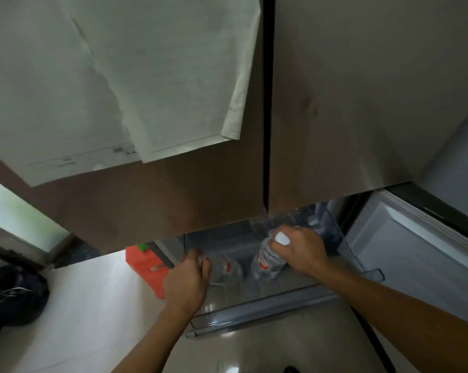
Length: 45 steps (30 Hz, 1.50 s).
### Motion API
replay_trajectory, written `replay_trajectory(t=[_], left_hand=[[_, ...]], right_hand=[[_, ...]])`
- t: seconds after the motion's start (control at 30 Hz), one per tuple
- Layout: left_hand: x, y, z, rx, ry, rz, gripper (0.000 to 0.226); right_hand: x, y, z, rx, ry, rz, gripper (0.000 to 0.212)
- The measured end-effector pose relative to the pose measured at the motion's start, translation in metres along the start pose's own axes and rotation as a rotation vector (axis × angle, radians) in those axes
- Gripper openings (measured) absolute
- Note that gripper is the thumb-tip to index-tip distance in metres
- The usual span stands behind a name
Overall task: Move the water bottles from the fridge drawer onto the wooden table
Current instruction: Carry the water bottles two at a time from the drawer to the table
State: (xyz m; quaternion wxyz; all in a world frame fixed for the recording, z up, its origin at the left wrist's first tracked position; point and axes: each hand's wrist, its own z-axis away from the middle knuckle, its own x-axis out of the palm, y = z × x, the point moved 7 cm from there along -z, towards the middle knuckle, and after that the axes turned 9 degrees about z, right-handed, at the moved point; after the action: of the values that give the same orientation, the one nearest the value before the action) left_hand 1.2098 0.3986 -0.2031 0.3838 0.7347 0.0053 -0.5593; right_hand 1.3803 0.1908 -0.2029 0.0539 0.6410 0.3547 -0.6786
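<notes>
slips are the risk. at 7 o'clock the left hand (185,277) curls round the left bottle (226,269), tilted in the fridge drawer (254,316). at 5 o'clock the right hand (301,251) grasps the right bottle (266,261) near its white cap (282,238); plastic, likely damp, may slide free.

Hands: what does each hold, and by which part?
The right hand grips one water bottle at its neck, under the white cap. The left hand grips a second bottle at one end, which it hides.

text: none legible | bottle labels (266,261) blurred | door papers (119,76) print unreadable
</notes>
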Motion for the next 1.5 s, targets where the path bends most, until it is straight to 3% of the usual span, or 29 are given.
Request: replay_trajectory(t=[0.07, 0.2, 0.3, 0.47, 0.67, 0.83, 1.1, 1.5], left_hand=[[0.000, 0.011, 0.006, 0.074, -0.015, -0.070, 0.036], [0.006, 0.027, 0.008, 0.130, -0.032, -0.173, 0.034], [0.013, 0.036, 0.004, 0.160, -0.067, -0.206, 0.035], [0.026, 0.060, -0.003, 0.272, -0.119, -0.292, 0.039], [-0.032, 0.071, 0.008, 0.240, 0.028, -0.203, 0.046], [-0.099, 0.089, 0.050, 0.142, 0.277, -0.180, 0.030], [-0.189, 0.060, 0.187, -0.149, 0.612, -0.326, 0.051], [-0.268, -0.039, 0.534, -0.666, 0.659, -0.453, 0.027]], right_hand=[[0.000, -0.014, 0.000, -0.064, -0.019, 0.109, 0.063], [-0.001, -0.035, 0.001, -0.127, -0.004, 0.355, 0.046], [0.004, -0.044, 0.002, -0.135, 0.003, 0.476, 0.055], [-0.006, -0.036, 0.005, -0.148, 0.076, 0.366, 0.048], [-0.069, -0.057, 0.015, -0.296, 0.351, 0.327, 0.031], [-0.113, -0.092, 0.029, -0.558, 0.455, 0.087, 0.032], [-0.128, -0.190, 0.087, -0.854, 0.436, -0.110, 0.034], [-0.026, -0.381, 0.340, -1.283, 0.117, -0.195, 0.034]])
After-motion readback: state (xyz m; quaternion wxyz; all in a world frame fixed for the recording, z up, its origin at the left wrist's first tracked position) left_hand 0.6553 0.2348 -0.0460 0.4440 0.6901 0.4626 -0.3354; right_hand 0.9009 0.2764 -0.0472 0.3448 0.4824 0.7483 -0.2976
